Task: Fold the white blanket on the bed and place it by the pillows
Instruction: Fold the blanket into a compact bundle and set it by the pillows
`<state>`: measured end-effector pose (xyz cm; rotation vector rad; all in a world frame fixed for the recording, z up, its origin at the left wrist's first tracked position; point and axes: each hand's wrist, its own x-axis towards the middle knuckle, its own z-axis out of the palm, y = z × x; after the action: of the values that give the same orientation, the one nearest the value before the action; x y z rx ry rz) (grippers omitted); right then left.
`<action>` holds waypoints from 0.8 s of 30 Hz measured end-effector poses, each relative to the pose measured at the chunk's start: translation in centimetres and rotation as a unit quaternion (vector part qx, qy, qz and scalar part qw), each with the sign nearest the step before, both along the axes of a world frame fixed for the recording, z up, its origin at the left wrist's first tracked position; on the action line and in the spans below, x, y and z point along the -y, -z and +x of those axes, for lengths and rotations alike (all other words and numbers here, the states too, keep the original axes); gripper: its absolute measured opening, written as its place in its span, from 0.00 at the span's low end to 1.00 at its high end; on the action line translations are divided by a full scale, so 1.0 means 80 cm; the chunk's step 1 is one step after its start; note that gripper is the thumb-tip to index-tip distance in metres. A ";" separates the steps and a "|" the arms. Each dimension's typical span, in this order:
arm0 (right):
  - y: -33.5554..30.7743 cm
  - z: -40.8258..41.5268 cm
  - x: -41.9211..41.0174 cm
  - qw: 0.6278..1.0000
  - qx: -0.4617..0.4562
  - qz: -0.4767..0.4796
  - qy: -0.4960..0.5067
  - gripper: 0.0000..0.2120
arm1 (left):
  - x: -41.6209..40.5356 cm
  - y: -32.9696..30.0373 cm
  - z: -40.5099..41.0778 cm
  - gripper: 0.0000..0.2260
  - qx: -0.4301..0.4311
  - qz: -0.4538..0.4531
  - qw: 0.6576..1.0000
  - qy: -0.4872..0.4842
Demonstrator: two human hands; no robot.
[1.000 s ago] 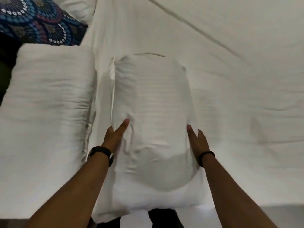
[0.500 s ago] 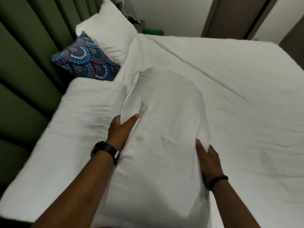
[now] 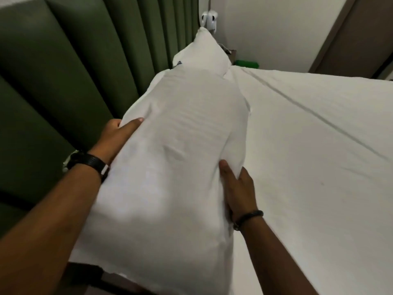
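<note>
Along the left edge stands a dark green padded headboard [image 3: 53, 86] of broad vertical panels, smooth and matte, with dark green pleated curtains [image 3: 153, 28] hanging in narrow folds beside it. The left hand [image 3: 119, 133], a black-strapped wristwatch [image 3: 89, 162] on its wrist, holds the left side of the folded white blanket [image 3: 170, 167], thumb laid along the top and the other fingers hidden behind the cloth. The blanket is a thick, soft, rounded bundle of lightly creased cotton-like fabric, raised between both hands above the near left part of the bed, its far end reaching toward a plump white pillow [image 3: 204, 54] propped at the head of the bed. The right hand [image 3: 238, 188], with a dark braided bracelet [image 3: 248, 218] at the wrist, presses flat against the blanket's right side, fingers fairly straight and partly sunk into the fabric. To the right spreads the white bed sheet [image 3: 319, 145], flat with a long diagonal crease and faint wrinkles. Beyond it rise a pale plain wall [image 3: 265, 28] and a brown wooden door frame [image 3: 340, 39]; a small green object [image 3: 246, 63] sits at the wall's foot, too blurred to identify.
</note>
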<state>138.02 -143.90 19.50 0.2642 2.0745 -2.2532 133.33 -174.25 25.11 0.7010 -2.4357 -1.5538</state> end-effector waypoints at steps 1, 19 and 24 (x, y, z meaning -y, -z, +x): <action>0.007 -0.001 0.020 1.000 0.007 -0.005 -0.017 0.17 | 0.022 0.007 0.000 0.22 0.010 -0.012 1.000 -0.002; 0.116 -0.047 0.142 0.813 -0.238 0.483 -0.222 0.34 | 0.020 0.178 0.092 0.32 -0.046 -0.461 0.869 0.173; 0.141 -0.084 0.079 0.813 0.040 0.509 -0.280 0.39 | 0.024 0.199 0.102 0.38 0.093 -0.441 0.873 0.185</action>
<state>131.34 -150.19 8.18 -0.2001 2.6165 -0.6640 141.51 -176.17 9.20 0.2045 -3.1128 -0.2774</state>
